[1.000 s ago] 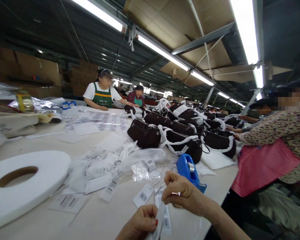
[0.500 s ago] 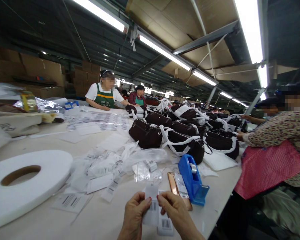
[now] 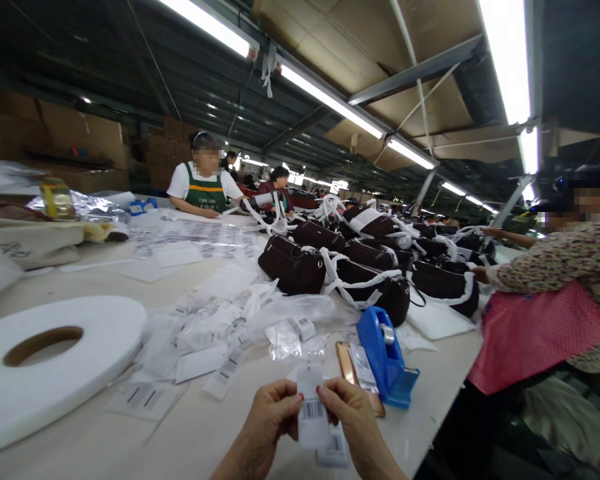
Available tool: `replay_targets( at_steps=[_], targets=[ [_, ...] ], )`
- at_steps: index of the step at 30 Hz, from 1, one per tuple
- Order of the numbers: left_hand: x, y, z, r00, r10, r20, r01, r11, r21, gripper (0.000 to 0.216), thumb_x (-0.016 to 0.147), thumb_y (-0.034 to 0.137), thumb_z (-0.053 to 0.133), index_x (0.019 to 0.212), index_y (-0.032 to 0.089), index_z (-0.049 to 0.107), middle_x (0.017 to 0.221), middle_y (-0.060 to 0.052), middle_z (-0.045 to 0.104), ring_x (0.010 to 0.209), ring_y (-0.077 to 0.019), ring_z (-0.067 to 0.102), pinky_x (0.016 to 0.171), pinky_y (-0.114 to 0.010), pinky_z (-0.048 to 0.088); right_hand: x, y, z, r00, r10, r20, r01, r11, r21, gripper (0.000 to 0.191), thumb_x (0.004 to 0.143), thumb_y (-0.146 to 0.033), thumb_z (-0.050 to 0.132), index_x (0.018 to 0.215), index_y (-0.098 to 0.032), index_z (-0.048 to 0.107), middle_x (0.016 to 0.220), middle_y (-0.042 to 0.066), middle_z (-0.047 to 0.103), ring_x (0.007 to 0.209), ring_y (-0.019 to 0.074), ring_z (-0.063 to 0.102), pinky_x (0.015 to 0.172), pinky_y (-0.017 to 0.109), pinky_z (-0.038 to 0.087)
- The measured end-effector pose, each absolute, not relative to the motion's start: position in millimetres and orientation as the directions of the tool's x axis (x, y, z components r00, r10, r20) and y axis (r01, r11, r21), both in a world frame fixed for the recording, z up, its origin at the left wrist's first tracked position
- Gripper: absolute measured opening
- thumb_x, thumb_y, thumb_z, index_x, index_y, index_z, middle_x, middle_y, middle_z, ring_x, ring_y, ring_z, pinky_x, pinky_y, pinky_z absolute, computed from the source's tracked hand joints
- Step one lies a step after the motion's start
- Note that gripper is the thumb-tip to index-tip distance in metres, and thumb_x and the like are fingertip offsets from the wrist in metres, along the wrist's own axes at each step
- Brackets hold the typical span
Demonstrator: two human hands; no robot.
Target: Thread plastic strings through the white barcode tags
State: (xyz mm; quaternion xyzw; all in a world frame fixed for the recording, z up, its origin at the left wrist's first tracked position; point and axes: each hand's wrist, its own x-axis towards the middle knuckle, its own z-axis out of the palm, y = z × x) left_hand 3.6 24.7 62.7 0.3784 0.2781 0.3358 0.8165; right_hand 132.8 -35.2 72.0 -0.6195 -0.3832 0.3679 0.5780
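Observation:
Between my two hands is a white barcode tag [image 3: 313,427], held upright above the table. My left hand [image 3: 265,420] pinches its left edge with thumb and fingers. On the opposite edge, the thumb and fingers of my right hand [image 3: 354,417] are closed too. A second barcode tag [image 3: 334,453] lies on the table below, partly hidden by the held one. Just beyond my hands is a small clear plastic bag [image 3: 284,343]. To the right of them lie a gold phone [image 3: 347,367] and a blue tape dispenser [image 3: 387,360].
A large white roll [image 3: 105,333] lies at left, beside a heap of loose barcode labels [image 3: 205,327]. Dark brown bags [image 3: 293,267] with white-wrapped straps are piled beyond. A co-worker in a green apron [image 3: 205,190] stands across the table [image 3: 190,440]; another person in a pink apron [image 3: 535,333] works at right.
My right hand has closed on the tag's right edge, and the tag has shifted slightly right and turned to face me. Across the table, the co-worker's dark bag has been lifted.

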Motion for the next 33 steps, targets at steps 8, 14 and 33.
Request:
replay_targets(
  at_steps=[8, 14, 33],
  targets=[
    [0.1, 30.0, 55.0, 0.633, 0.752, -0.187, -0.287, 0.451, 0.845, 0.022, 0.057, 0.029, 0.074, 0.057, 0.009, 0.064, 0.041, 0.001, 0.053, 0.038, -0.0052, 0.042, 0.039, -0.017, 0.024, 133.7, -34.9, 68.5, 0.451, 0.893, -0.007, 0.002, -0.009, -1.000, 0.027, 0.066, -0.038, 0.067, 0.057, -0.014, 0.060, 0.045, -0.004, 0.047, 0.044, 0.0079, 0.038, 0.044, 0.021, 0.027],
    [3.0, 29.7, 48.0, 0.625, 0.755, -0.197, -0.284, 0.456, 0.843, 0.022, 0.055, 0.028, 0.074, 0.054, 0.009, 0.063, 0.041, 0.002, 0.051, 0.037, -0.0056, 0.041, 0.040, -0.018, 0.026, 132.5, -37.1, 65.5, 0.469, 0.883, -0.034, -0.064, -0.005, -0.998, 0.027, 0.064, -0.036, 0.070, 0.054, -0.013, 0.060, 0.043, -0.005, 0.046, 0.043, 0.0076, 0.037, 0.044, 0.021, 0.026],
    [7.0, 26.7, 57.6, 0.513, 0.829, -0.224, -0.306, 0.420, 0.855, 0.022, 0.050, 0.030, 0.073, 0.050, 0.011, 0.061, 0.039, 0.003, 0.048, 0.035, -0.0057, 0.039, 0.038, -0.019, 0.027, 110.2, -31.8, 51.8, 0.449, 0.874, -0.186, -0.468, 0.053, -0.882, 0.031, 0.057, -0.045, 0.074, 0.061, -0.018, 0.060, 0.048, -0.003, 0.057, 0.046, 0.0138, 0.051, 0.045, 0.024, 0.036]
  ],
)
